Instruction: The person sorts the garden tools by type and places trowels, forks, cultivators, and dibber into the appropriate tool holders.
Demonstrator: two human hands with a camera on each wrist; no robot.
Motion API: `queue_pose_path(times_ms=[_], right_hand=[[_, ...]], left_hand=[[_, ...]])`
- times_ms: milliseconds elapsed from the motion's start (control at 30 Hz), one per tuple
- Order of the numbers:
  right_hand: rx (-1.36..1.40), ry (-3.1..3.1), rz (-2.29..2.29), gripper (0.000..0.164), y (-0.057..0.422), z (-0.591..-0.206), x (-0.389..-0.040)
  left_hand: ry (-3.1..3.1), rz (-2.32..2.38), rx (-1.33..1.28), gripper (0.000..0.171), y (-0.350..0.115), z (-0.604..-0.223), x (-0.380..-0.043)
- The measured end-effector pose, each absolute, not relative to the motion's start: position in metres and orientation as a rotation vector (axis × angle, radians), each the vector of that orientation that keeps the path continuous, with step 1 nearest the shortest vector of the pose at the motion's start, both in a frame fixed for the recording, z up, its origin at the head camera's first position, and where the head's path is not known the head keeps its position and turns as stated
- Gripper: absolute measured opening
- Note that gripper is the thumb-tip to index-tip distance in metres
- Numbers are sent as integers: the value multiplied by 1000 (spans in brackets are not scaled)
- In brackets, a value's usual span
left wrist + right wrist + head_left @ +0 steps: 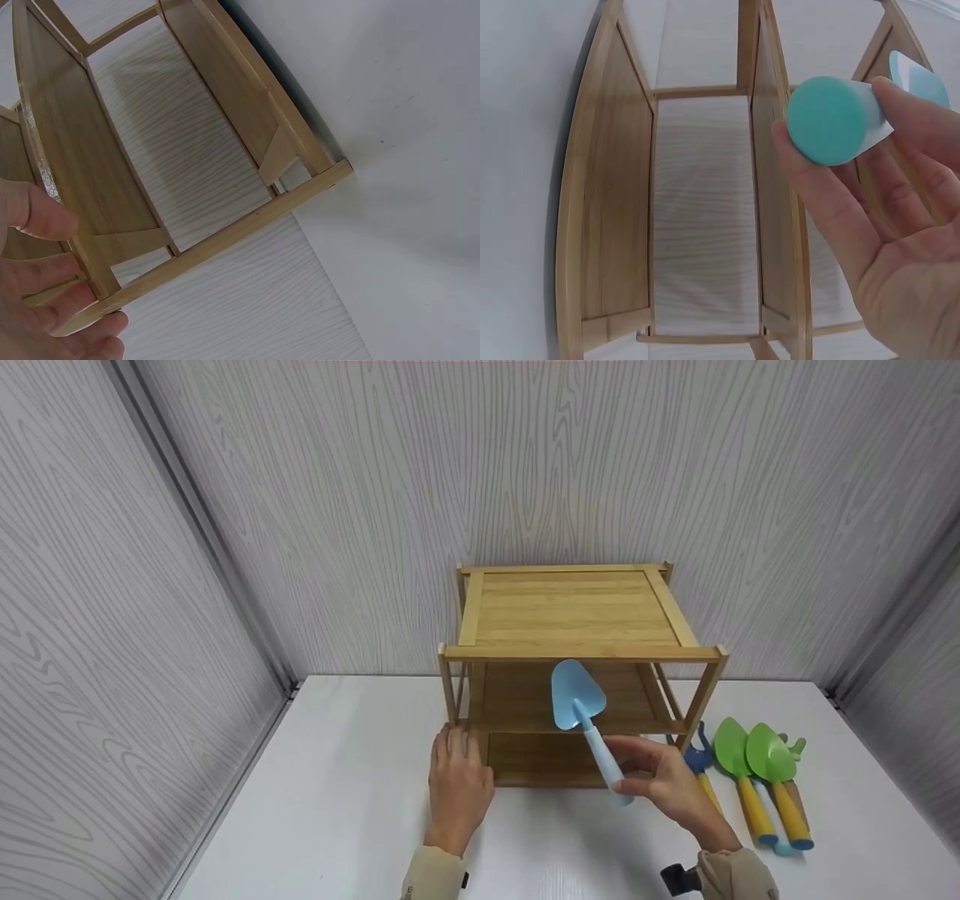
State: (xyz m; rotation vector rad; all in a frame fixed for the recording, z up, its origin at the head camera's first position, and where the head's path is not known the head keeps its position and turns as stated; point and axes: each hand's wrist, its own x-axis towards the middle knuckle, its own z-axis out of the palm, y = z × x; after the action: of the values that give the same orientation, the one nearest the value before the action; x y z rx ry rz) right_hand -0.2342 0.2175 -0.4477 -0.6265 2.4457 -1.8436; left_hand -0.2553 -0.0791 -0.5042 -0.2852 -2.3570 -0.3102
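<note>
A light blue toy trowel [580, 697] slants up in front of the wooden shelf [577, 615], its blade overlapping the middle board in the head view. My right hand [667, 780] pinches its pale handle between thumb and fingers. The turquoise handle end [826, 120] faces the camera in the right wrist view. At the shelf's front left corner, my left hand [459, 780] grips the frame. In the left wrist view, its thumb [45, 214] lies over the board's edge and its fingers curl round the side post [225, 232].
Right of the shelf lie two green trowels [770, 754] with yellow handles, a dark blue forked tool [699, 757] and other garden tools partly underneath. The shelf stands on a white table [352, 780], with grey wood-grain panels [360, 510] behind and at both sides.
</note>
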Motion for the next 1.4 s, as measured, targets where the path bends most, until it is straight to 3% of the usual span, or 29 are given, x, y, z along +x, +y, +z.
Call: queue_pose_path(times_ms=[1400], right_hand=[[-973, 2368, -1651, 54, 134, -406, -243]], left_hand=[[-2365, -347, -328, 60, -79, -501, -254]])
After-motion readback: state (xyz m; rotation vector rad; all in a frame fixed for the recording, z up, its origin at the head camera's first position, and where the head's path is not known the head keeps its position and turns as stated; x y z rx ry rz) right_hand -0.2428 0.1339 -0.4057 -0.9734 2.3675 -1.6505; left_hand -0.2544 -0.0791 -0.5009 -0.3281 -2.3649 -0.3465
